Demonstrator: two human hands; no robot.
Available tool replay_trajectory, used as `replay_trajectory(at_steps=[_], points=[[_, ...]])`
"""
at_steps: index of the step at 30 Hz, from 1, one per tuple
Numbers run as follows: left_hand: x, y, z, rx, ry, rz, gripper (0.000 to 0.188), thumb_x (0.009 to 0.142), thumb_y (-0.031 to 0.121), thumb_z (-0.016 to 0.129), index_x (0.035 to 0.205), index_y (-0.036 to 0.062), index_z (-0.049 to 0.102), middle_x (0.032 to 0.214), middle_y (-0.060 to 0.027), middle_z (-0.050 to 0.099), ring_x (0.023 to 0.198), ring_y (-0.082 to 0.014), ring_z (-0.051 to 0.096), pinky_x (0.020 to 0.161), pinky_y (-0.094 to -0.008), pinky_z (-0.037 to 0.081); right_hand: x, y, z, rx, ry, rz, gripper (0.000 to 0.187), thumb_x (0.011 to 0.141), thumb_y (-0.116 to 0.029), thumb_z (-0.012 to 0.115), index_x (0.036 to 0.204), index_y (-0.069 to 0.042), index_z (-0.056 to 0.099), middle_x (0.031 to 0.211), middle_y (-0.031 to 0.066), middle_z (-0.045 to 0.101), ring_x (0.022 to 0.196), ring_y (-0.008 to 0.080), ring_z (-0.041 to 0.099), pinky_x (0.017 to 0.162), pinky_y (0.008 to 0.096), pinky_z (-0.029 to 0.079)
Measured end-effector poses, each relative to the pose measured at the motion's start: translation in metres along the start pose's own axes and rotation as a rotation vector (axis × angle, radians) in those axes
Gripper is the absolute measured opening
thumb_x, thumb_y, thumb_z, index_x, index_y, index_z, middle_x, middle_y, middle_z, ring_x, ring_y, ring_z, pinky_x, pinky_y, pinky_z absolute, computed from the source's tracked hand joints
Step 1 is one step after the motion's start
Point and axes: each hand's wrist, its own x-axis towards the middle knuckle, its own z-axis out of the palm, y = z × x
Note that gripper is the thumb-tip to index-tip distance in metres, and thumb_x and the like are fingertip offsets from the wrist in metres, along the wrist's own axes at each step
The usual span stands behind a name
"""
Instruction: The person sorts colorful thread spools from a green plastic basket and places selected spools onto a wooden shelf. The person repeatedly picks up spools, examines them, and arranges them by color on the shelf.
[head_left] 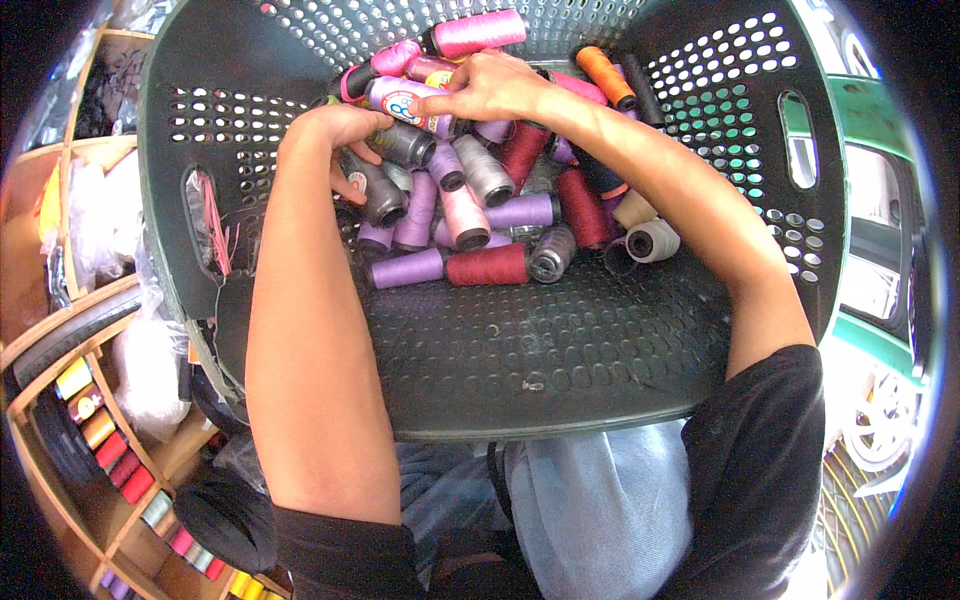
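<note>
A jumble of thread spools lies in a dark plastic basket. At the pile's left side, my left hand has its thumb and a finger around the end of a dark grey thread spool. Its lower fingers reach beside another dark grey spool. My right hand is closed at the back of the pile, its thumb across a labelled lilac thread spool; its other fingers are partly hidden. Around them lie a pink spool, a silver-grey spool and a light pink spool.
Perforated walls surround the pile, with a handle slot on the right. Pink loose threads hang at the left slot. Wooden shelves with coloured spools stand at left. A white spoked wheel is at right.
</note>
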Motion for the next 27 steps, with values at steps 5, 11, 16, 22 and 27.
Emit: replay_trajectory(at_steps=[5,11,16,22,27], points=[[0.008,0.002,-0.004,0.119,-0.075,-0.048,0.070,0.098,0.056,0.057,0.153,0.0145,0.045,0.147,-0.0147,0.056,0.103,-0.0506,0.070,0.086,-0.0543,0.062,0.002,0.003,0.005,0.045,-0.014,-0.016,0.108,0.066,-0.098,0.052,0.104,-0.002,0.080,0.111,0.0258,0.074,0.107,0.0380,0.071,0.099,0.0456,0.052],[-0.003,0.011,0.011,0.132,-0.026,0.005,0.070,0.097,0.063,0.053,0.155,0.0239,0.041,0.139,-0.0181,0.062,0.117,-0.0551,0.060,0.087,-0.0629,0.059,-0.007,-0.007,0.004,0.060,-0.039,-0.012,0.107,0.065,-0.091,0.058,0.127,-0.005,0.069,0.110,0.0274,0.073,0.105,0.0391,0.071,0.096,0.0447,0.053],[0.003,0.020,0.022,0.300,-0.058,-0.027,0.073,0.102,0.067,0.036,0.160,0.0240,0.030,0.129,-0.0258,0.067,0.120,-0.0585,0.057,0.095,-0.0702,0.051,-0.005,0.003,0.010,0.126,-0.077,-0.042,0.114,0.060,-0.087,0.065,0.143,-0.009,0.055,0.118,0.0279,0.070,0.111,0.0380,0.069,0.098,0.0455,0.053],[0.023,0.016,0.026,0.461,0.107,0.080,0.074,0.098,0.066,0.041,0.154,0.0178,0.040,0.127,-0.0281,0.067,0.117,-0.0493,0.063,0.098,-0.0616,0.050,-0.012,-0.014,0.014,0.139,-0.041,0.062,0.101,0.063,-0.083,0.069,0.128,-0.005,0.067,0.125,0.0235,0.069,0.119,0.0378,0.065,0.102,0.0432,0.051],[0.020,0.018,0.023,0.465,0.098,0.065,0.074,0.093,0.066,0.050,0.147,0.0146,0.049,0.130,-0.0299,0.064,0.115,-0.0491,0.064,0.097,-0.0597,0.052,-0.009,-0.009,0.020,0.126,-0.006,0.025,0.122,0.055,-0.085,0.073,0.145,-0.004,0.053,0.131,0.0286,0.065,0.123,0.0424,0.063,0.107,0.0465,0.050]])
